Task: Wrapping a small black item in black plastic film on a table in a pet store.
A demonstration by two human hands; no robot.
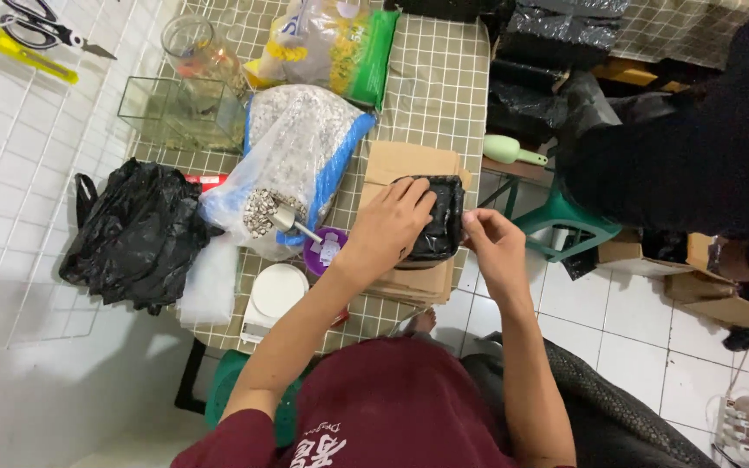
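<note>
My left hand [389, 227] lies flat over the black plastic tray [440, 217], hiding whatever's inside; it sits on stacked cardboard boxes [402, 165]. Right hand [493, 245] pinches its edge. The clear bag of gravel [292, 147] holds a metal scoop [283, 217].

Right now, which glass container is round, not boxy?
The glass jar at the table's far left: round and clear. The glass tank just in front of it is rectangular.

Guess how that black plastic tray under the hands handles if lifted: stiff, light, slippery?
The black plastic tray looks thin-walled and glossy, so probably light and a bit slippery. The left hand presses on top while the right hand pinches its edge, suggesting it may flex. Resting on stacked cardboard, it could slide if pushed.
</note>
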